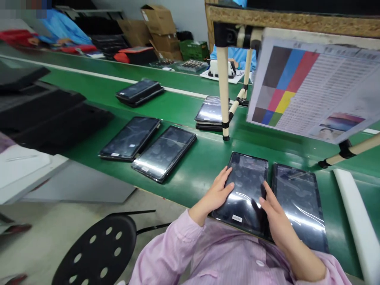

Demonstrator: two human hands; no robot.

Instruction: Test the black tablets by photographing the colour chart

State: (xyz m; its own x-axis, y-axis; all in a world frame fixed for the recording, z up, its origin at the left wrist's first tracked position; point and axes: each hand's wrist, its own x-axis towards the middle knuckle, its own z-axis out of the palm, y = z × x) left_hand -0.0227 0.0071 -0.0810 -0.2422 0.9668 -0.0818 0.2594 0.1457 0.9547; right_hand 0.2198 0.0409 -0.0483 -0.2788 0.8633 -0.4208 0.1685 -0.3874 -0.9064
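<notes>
A black tablet (247, 186) with a glossy screen and a small white label lies at the front edge of the green bench. My left hand (219, 190) grips its left edge, fingers along the side and thumb on the screen. On the opposite edge, my right hand (273, 209) holds it the same way. Just to the right, close beside my right hand, lies another black tablet (298, 202) with a shiny screen. Whether more tablets lie under the held one is hidden.
More tablets lie in stacks to the left (166, 152), (130, 136) and further back (139, 91). A pipe frame (224, 91) carries a colour chart (311, 87). White foam (356, 221) lies at right, a black stool (97, 249) at lower left. Co-workers in blue sit across.
</notes>
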